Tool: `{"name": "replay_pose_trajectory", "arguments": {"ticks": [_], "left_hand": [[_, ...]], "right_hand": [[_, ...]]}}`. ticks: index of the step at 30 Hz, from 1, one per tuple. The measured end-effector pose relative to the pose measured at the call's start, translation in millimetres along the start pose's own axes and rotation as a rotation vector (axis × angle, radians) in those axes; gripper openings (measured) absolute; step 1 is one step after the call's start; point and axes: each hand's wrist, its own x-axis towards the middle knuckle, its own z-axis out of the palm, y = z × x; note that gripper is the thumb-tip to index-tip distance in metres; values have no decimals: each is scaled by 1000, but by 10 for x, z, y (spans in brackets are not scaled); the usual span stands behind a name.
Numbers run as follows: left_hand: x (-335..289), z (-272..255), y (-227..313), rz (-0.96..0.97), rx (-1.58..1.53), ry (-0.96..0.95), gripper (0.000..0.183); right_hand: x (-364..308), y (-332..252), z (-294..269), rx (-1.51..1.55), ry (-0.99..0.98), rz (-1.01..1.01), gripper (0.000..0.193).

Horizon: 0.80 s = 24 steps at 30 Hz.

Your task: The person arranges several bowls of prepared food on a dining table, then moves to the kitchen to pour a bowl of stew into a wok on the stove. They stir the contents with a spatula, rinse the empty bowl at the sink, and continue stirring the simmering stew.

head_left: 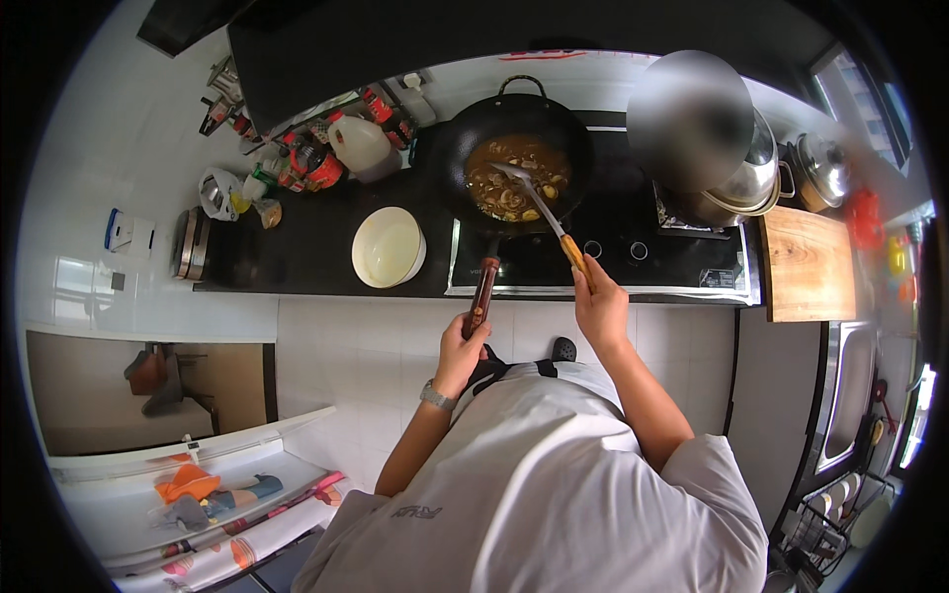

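Observation:
A black wok (457, 138) stands on the cooktop with brown stew-like food (494, 193) in sauce inside it. My left hand (460, 354) is closed round the wok's brown handle (481, 294), which points toward me. My right hand (601, 314) grips a spatula by its yellowish wooden handle (573, 253). The spatula's metal blade (512, 171) rests in the food near the middle of the wok. What the pieces of food are is too small to tell. To the left of the wok, a cream bowl (360, 259) sits on the black counter.
At the back left stand a large pale jug (361, 146) and several red-labelled bottles and packets. A steel pot (756, 178), partly covered by a blurred patch, occupies the right of the cooktop. Beside it lies a wooden cutting board (809, 265). Cabinet fronts and the counter edge run before me.

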Motion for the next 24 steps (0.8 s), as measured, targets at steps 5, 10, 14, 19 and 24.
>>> {"name": "replay_pose_trajectory", "arguments": {"ticks": [5, 10, 14, 19, 24], "left_hand": [[14, -10, -131, 193, 236, 144, 38], [-36, 74, -19, 317, 362, 218, 41], [-21, 25, -178, 273, 371, 179, 42], [-109, 109, 59, 148, 251, 105, 41], [-105, 93, 35, 171, 247, 101, 40]], "right_hand": [[-113, 146, -34, 95, -36, 32, 34], [-286, 402, 32, 131, -40, 52, 34], [-388, 534, 68, 152, -69, 97, 35], [-345, 616, 26, 302, -117, 206, 32], [12, 347, -298, 300, -236, 284, 30]]}}
